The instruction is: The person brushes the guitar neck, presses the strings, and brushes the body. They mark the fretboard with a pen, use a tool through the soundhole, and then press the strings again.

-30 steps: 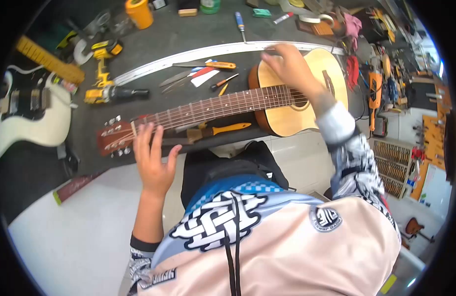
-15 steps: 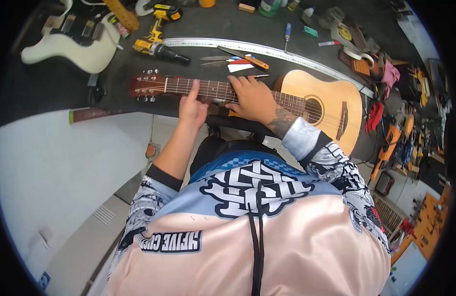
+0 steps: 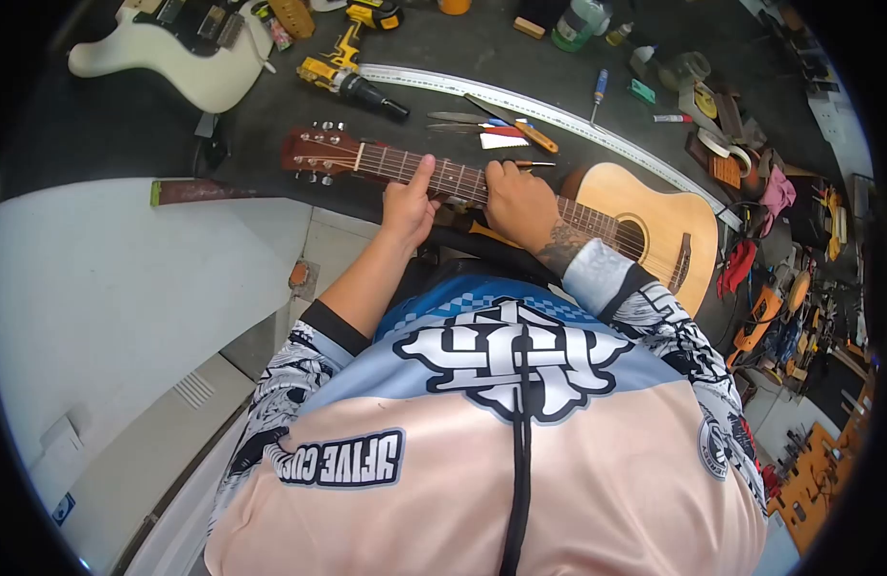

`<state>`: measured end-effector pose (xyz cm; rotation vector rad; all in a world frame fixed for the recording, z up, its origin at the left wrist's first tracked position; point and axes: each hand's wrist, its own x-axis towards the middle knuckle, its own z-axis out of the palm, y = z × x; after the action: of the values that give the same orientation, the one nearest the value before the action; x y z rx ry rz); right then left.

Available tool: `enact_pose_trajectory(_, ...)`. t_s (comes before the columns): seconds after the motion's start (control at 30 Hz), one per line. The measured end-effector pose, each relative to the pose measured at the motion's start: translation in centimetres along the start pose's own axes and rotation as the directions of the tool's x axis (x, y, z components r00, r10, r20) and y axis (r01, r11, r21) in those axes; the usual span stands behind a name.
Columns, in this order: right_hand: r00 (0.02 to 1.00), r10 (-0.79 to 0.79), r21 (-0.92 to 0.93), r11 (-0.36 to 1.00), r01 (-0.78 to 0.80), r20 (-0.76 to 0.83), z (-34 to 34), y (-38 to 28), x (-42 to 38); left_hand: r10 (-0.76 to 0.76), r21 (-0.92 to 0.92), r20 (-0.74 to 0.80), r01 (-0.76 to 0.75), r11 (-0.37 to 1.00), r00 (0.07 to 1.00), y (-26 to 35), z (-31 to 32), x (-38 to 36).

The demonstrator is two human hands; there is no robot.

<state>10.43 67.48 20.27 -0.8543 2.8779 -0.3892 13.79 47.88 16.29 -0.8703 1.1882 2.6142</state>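
An acoustic guitar [image 3: 659,197] with a pale wood top lies face up across the bench, its dark headstock [image 3: 323,154] pointing left. My left hand [image 3: 410,209] grips the neck, thumb laid over the strings and fingers bent underneath. Farther along toward the body, my right hand [image 3: 522,206] rests on the neck with its fingers curled over the strings; its fingertips are partly hidden. Just beyond the neck lie a white notched card [image 3: 503,140], an orange-handled blade tool [image 3: 537,136] and a thin pointed tool [image 3: 522,163].
Behind the guitar are a long steel ruler [image 3: 443,84], a yellow cordless drill [image 3: 352,79] and a blue-handled screwdriver [image 3: 600,88]. A white electric guitar body [image 3: 189,72] sits at back left. Bottles, tape rolls [image 3: 717,144] and a red cloth [image 3: 736,269] crowd the right side.
The whole view has shifted, so bench items appear farther right. My right hand's fingers have gone from stretched flat to curled on the neck. My left hand still grips the neck.
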Motion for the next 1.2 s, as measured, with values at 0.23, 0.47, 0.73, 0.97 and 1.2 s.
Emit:
enact_pose_trajectory(0.23,0.999,0.001,0.008,1.0,-0.001,-0.044,-0.7,-0.7,0.0,-0.169,0.546,-0.112,0.203,0.813,0.979,6.9,-6.3,-3.5)
enact_pose_trajectory(0.47,0.998,0.007,0.033,0.999,-0.005,-0.057,-1.5,-2.0,1.1,0.157,0.567,-0.417,0.121,0.815,0.895,18.7,-19.3,2.5)
enact_pose_trajectory(0.73,0.99,0.117,0.062,0.991,-0.123,0.084,-1.3,-2.4,2.1,-0.1,0.561,-0.266,0.239,0.792,0.959,20.7,-15.1,10.1)
enact_pose_trajectory(0.97,0.981,0.141,0.027,0.989,-0.146,0.134,-0.9,-2.3,2.1,0.177,0.825,-0.282,0.144,0.546,0.943,18.7,-16.1,11.8)
enact_pose_trajectory(1.2,0.977,0.132,0.009,0.991,-0.136,0.166,-0.7,-2.1,2.0,0.254,0.878,-0.275,0.134,0.459,0.927,19.0,-13.9,10.5)
